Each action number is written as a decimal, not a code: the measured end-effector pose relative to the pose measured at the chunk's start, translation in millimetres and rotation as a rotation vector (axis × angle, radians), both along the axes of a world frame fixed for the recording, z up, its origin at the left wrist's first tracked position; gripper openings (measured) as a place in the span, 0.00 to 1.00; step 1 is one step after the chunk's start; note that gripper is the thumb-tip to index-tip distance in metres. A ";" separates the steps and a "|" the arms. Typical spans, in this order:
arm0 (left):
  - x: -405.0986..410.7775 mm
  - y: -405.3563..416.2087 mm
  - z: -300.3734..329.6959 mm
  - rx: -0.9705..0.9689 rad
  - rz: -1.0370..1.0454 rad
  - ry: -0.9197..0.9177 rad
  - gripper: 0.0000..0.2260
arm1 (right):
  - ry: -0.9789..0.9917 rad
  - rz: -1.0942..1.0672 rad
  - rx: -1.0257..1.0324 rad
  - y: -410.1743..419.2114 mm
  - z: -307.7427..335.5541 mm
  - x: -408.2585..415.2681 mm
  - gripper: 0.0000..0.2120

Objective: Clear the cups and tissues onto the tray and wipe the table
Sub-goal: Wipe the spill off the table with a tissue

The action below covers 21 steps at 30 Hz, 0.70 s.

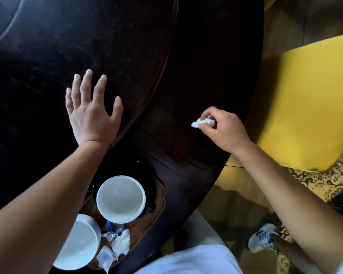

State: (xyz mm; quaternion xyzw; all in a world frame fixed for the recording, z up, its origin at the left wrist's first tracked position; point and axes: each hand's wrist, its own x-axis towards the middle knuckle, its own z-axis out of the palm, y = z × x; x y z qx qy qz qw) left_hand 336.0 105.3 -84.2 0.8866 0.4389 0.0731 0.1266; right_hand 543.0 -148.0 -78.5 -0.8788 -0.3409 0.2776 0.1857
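The right hand (224, 128) has its grip pinched on a crumpled tissue (203, 122) over the dark table (48, 46), right of the wooden tray (158, 204). The left hand (91, 109) is spread flat beyond the tray, which holds two white cups (121, 198) (81, 246), tissues (123, 241) and wrappers (106, 256). No readable writing.

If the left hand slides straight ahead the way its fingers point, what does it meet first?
Nothing, as far as the picture shows: beyond the left hand, spread flat, only bare dark table runs to the frame's top edge. Depth there is hard to judge.
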 end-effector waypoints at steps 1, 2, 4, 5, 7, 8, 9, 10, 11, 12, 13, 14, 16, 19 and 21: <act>-0.2 0.1 0.1 -0.001 0.001 0.002 0.27 | 0.006 0.008 -0.022 -7.5 1.8 -5.1 0.05; -0.3 0.3 0.4 -0.003 0.002 0.004 0.27 | 0.018 0.016 -0.041 -17.1 3.9 -11.9 0.05; -0.1 0.3 0.7 -0.007 0.001 0.007 0.27 | 0.053 0.042 -0.082 -41.0 8.5 -27.9 0.05; -0.1 0.2 0.8 -0.007 0.002 0.007 0.27 | 0.075 0.064 -0.105 -53.6 10.9 -35.9 0.06; 0.5 0.3 1.2 -0.007 0.002 0.002 0.27 | 0.107 0.109 -0.154 -75.6 15.6 -47.9 0.06; 0.8 0.5 1.2 -0.008 0.002 0.000 0.27 | 0.115 0.113 -0.169 -83.7 16.2 -50.6 0.06; 1.3 0.5 1.1 -0.008 0.002 0.000 0.27 | 0.120 0.094 -0.167 -88.0 16.4 -50.9 0.06; 1.7 0.6 1.0 -0.008 0.003 -0.001 0.27 | 0.121 0.059 -0.142 -88.9 15.6 -48.9 0.06; 1.9 0.5 0.7 -0.007 0.003 -0.002 0.27 | 0.112 0.019 -0.093 -86.0 14.3 -45.7 0.07; 2.0 0.4 0.5 -0.007 0.004 -0.003 0.27 | 0.095 -0.017 -0.029 -79.1 12.6 -41.0 0.08; 1.9 0.2 0.3 -0.006 0.005 -0.003 0.27 | 0.076 -0.044 0.032 -68.5 10.4 -35.8 0.08; 1.8 0.1 0.2 -0.005 0.006 -0.004 0.27 | 0.056 -0.060 0.079 -55.4 7.9 -30.1 0.08; 1.8 0.0 0.2 -0.006 0.007 -0.005 0.27 | 0.024 -0.052 0.120 -26.4 0.7 -19.0 0.07; 1.5 -0.1 0.1 0.003 0.007 -0.005 0.27 | -0.018 0.006 0.104 5.5 -7.6 -10.5 0.05; 1.0 -0.3 0.4 0.003 0.006 -0.005 0.27 | -0.030 0.032 0.072 7.1 -8.1 -10.9 0.05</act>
